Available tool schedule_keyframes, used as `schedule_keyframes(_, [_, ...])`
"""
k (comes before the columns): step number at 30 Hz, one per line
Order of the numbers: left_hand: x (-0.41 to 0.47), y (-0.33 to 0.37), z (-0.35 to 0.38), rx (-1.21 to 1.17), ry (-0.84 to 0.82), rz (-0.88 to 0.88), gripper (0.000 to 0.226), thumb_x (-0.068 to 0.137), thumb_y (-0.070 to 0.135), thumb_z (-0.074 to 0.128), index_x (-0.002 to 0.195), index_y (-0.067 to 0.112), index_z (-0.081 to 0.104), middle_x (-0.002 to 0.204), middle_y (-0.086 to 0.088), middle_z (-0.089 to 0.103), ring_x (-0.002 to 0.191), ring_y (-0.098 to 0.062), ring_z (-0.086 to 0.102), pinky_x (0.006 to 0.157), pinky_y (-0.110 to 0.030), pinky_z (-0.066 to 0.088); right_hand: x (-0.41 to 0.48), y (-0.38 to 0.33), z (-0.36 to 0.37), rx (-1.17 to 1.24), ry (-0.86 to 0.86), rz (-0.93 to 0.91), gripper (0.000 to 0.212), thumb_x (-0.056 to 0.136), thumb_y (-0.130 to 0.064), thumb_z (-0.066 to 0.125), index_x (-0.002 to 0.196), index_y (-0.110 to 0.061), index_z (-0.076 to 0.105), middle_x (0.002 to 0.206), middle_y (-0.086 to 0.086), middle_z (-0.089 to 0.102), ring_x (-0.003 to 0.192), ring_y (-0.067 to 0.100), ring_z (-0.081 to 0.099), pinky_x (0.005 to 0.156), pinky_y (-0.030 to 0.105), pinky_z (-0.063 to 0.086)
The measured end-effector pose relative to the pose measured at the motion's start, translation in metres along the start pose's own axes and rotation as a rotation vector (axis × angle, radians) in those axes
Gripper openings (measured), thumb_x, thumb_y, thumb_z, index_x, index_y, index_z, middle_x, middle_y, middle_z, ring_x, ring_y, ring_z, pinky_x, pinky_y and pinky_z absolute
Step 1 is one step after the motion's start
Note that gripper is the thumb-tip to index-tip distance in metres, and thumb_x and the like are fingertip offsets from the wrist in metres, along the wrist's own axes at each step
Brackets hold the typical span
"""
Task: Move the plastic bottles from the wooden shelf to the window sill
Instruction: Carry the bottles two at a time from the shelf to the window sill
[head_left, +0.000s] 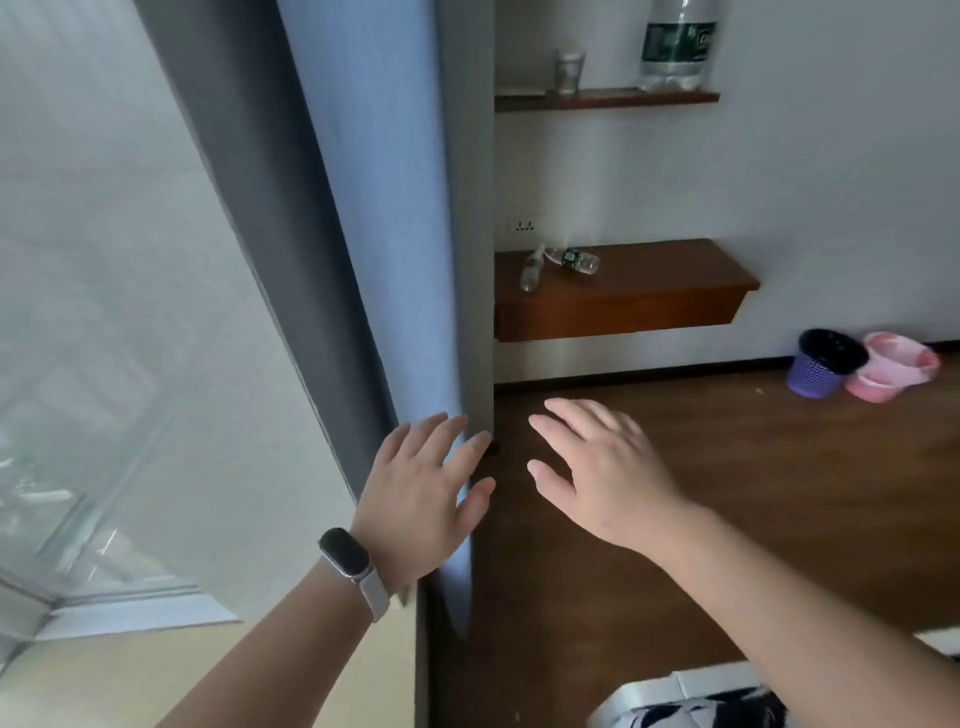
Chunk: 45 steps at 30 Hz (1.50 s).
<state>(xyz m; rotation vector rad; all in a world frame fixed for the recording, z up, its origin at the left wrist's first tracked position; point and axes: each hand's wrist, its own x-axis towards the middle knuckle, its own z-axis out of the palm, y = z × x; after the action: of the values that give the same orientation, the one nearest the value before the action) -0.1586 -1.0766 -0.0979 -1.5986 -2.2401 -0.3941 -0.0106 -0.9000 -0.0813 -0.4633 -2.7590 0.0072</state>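
Two small clear plastic bottles lie on their sides on the lower wooden shelf (649, 280): one (532, 270) near its left end, the other (574, 259) with a dark label just behind it. A large bottle with a green label (675, 47) stands on the upper shelf (608, 98). My left hand (426, 493), with a watch on the wrist, and my right hand (602, 467) are stretched forward with fingers spread, empty, well short of the shelves. The cream window sill (208, 675) lies at the lower left.
A blue-grey curtain (374, 260) hangs between the window and the shelves, by my left hand. A clear cup (569, 70) stands on the upper shelf. A purple basket (826, 364) and a pink basin (893, 366) sit on the wooden floor at right.
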Motion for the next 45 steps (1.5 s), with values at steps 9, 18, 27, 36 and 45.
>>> schedule_keyframes(9, [0.088, -0.035, 0.034, -0.101, 0.086, 0.102, 0.045, 0.093, 0.043, 0.046, 0.123, 0.014, 0.066, 0.124, -0.012, 0.066, 0.114, -0.036, 0.062, 0.098, -0.054, 0.049, 0.039, 0.030, -0.011, -0.093, -0.064, 0.201, 0.057, 0.094, -0.054, 0.034, 0.136, -0.023, 0.056, 0.142, 0.003, 0.054, 0.129, 0.026, 0.051, 0.103, 0.046, 0.043])
schedule_keyframes(18, [0.140, -0.021, 0.075, -0.110, 0.028, 0.096, 0.047, 0.093, 0.044, 0.046, 0.123, 0.017, 0.068, 0.123, -0.011, 0.067, 0.115, -0.035, 0.062, 0.097, -0.053, 0.049, 0.062, 0.090, -0.001, -0.140, -0.060, 0.298, 0.052, 0.092, -0.051, 0.042, 0.130, -0.022, 0.060, 0.137, 0.002, 0.058, 0.124, 0.025, 0.053, 0.099, 0.042, 0.045])
schedule_keyframes(27, [0.226, -0.025, 0.127, -0.061, -0.053, 0.033, 0.050, 0.093, 0.045, 0.044, 0.123, 0.015, 0.070, 0.124, -0.012, 0.069, 0.113, -0.034, 0.065, 0.096, -0.052, 0.050, 0.123, 0.175, 0.047, -0.030, -0.140, 0.307, 0.060, 0.095, -0.057, 0.028, 0.138, -0.024, 0.054, 0.145, 0.001, 0.052, 0.133, 0.025, 0.048, 0.107, 0.043, 0.041])
schedule_keyframes(36, [0.345, -0.017, 0.156, 0.061, -0.087, 0.120, 0.051, 0.093, 0.047, 0.041, 0.124, 0.016, 0.068, 0.125, -0.011, 0.068, 0.115, -0.032, 0.065, 0.097, -0.050, 0.049, 0.175, 0.277, 0.059, 0.033, -0.144, 0.313, 0.059, 0.096, -0.058, 0.028, 0.140, -0.026, 0.051, 0.146, 0.000, 0.051, 0.135, 0.022, 0.047, 0.110, 0.039, 0.037])
schedule_keyframes(45, [0.410, -0.014, 0.175, 0.042, -0.093, 0.101, 0.051, 0.093, 0.051, 0.043, 0.127, 0.019, 0.065, 0.130, -0.008, 0.065, 0.121, -0.030, 0.061, 0.102, -0.052, 0.049, 0.212, 0.333, 0.050, 0.028, -0.129, 0.323, 0.054, 0.098, -0.059, 0.037, 0.144, -0.032, 0.045, 0.153, -0.005, 0.042, 0.142, 0.017, 0.037, 0.114, 0.037, 0.029])
